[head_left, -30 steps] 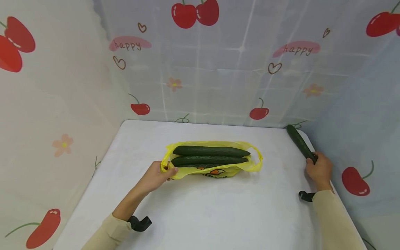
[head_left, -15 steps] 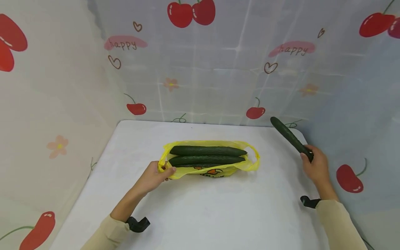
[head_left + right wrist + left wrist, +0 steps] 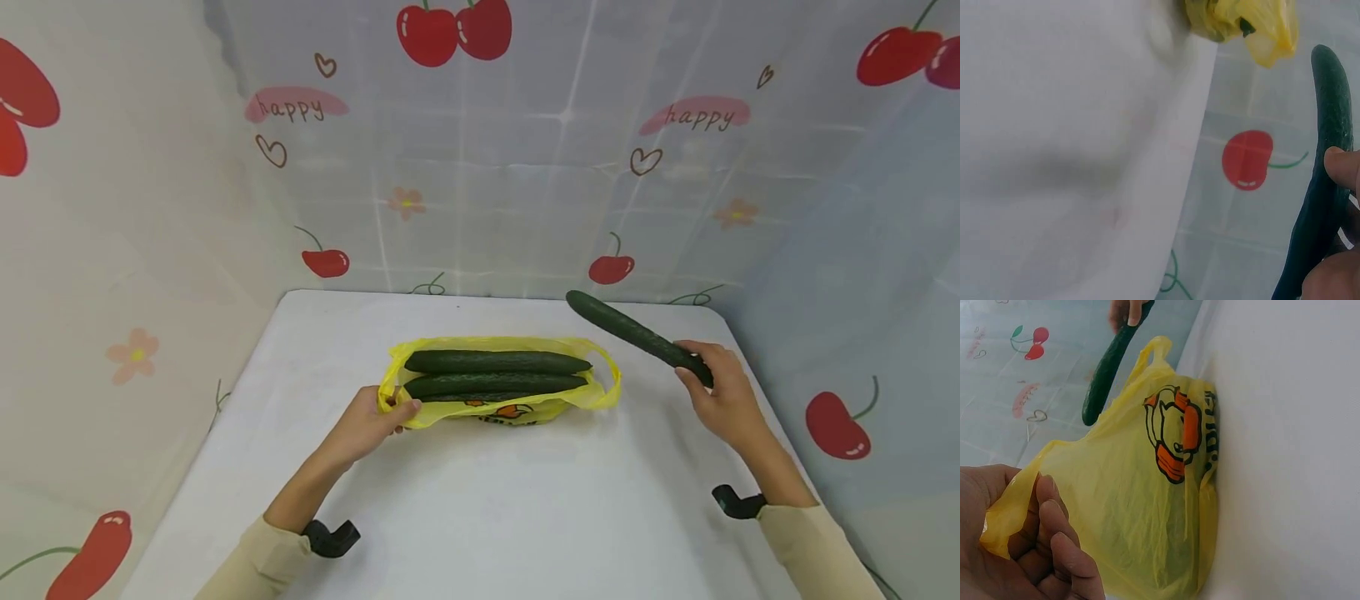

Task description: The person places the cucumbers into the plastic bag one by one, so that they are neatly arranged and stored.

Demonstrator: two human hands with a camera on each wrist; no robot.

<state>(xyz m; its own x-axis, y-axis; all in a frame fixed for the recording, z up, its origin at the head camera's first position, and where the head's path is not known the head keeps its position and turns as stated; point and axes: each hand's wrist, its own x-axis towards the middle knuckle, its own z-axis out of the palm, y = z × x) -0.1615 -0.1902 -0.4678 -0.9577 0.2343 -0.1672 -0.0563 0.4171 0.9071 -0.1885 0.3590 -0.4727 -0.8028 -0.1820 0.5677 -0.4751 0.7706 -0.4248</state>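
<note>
A yellow plastic bag [image 3: 540, 409] lies on the table, its mouth spread, with cucumbers [image 3: 498, 362] lying lengthwise inside. My left hand [image 3: 375, 425] grips the bag's left handle; in the left wrist view the fingers [image 3: 1060, 525] curl round the yellow plastic [image 3: 1122, 487]. My right hand [image 3: 723, 396] holds another cucumber [image 3: 630, 328] by its near right end, raised above the table and pointing up to the left, to the right of the bag. The right wrist view has the thumb [image 3: 1342, 167] pressed on this cucumber [image 3: 1333, 112].
The white table [image 3: 517, 517] ends at a back edge against a curtain [image 3: 517, 217] printed with cherries and hearts. More curtain hangs at the left and right sides. Black wrist mounts [image 3: 332, 539] sit on both forearms.
My right hand has lifted its cucumber from the table's right edge and carried it left toward the bag, tilting it flatter. The left hand keeps its grip on the handle.
</note>
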